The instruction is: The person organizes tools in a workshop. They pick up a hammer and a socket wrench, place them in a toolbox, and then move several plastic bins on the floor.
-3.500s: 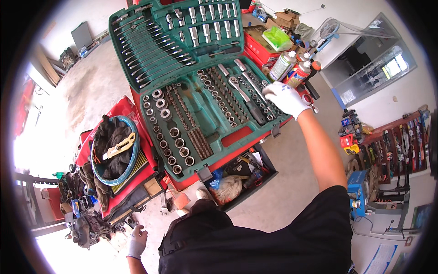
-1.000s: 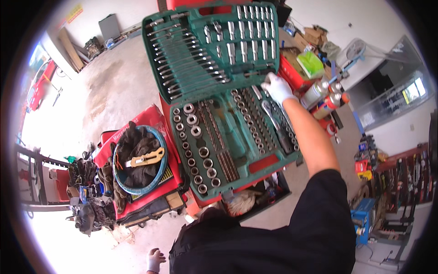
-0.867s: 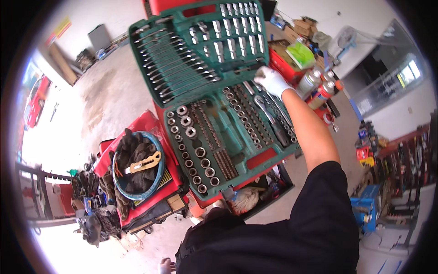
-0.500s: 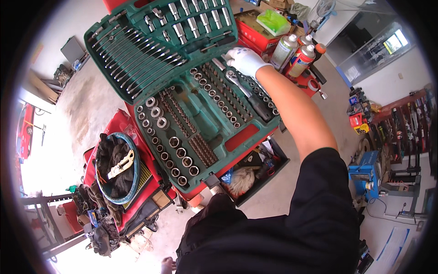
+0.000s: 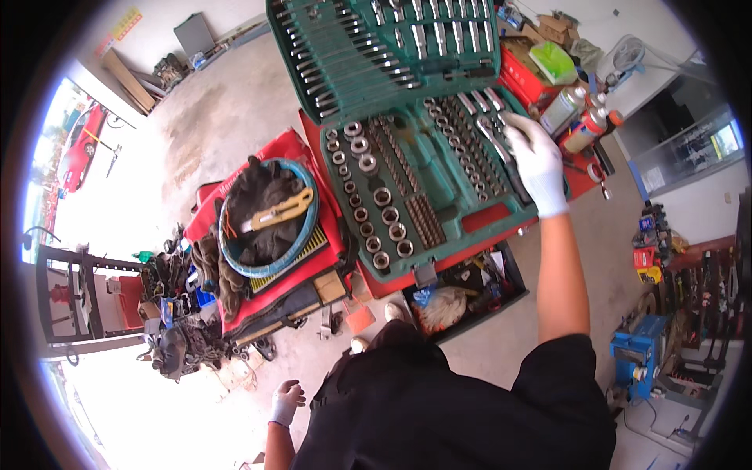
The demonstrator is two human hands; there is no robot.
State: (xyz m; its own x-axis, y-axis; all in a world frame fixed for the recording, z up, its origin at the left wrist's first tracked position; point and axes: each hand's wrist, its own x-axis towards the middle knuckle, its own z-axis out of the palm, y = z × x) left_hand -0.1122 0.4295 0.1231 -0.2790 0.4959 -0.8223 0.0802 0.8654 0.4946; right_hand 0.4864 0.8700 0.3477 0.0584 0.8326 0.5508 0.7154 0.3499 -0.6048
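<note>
My right hand, in a white glove, reaches over the right side of an open green tool case. Its thumb and fingers are apart, just right of a ratchet with a dark handle. Part of a socket row under the palm is hidden. Beyond the fingertips lie short metal extension bars. Larger sockets and rows of small bits fill the case's left half. Low in the view, my left hand, also gloved, hangs beside my body with loosely bent fingers and nothing in it.
The case's lid stands raised, holding wrenches and long sockets. A blue-rimmed basin with dark gloves and a yellow utility knife stands at left. Below the case, a drawer is pulled out. Spray cans stand at right.
The view has shifted, so the case sits farther right and higher. My right hand has come back from near the hinge to beside the ratchet. My left hand now shows more fully.
</note>
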